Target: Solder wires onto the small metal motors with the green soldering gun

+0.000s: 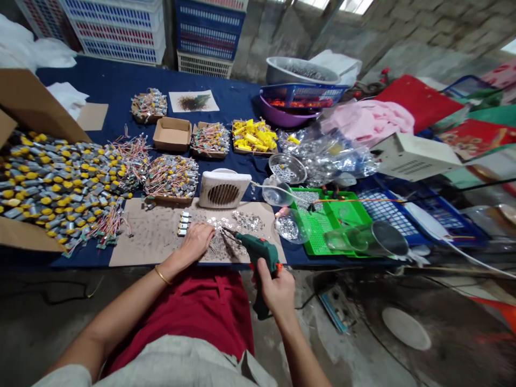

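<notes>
The person's right hand (279,289) grips a green soldering gun (260,248) above the cardboard sheet (133,236), apparently soldering beside the bunched left hand (196,241), whose pinch cannot be told; the next move seems to need a steady tip.

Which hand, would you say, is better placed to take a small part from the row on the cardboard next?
Probably the left hand: it is close beside the row of small parts, whereas the right hand is wrapped around the green tool.
</notes>
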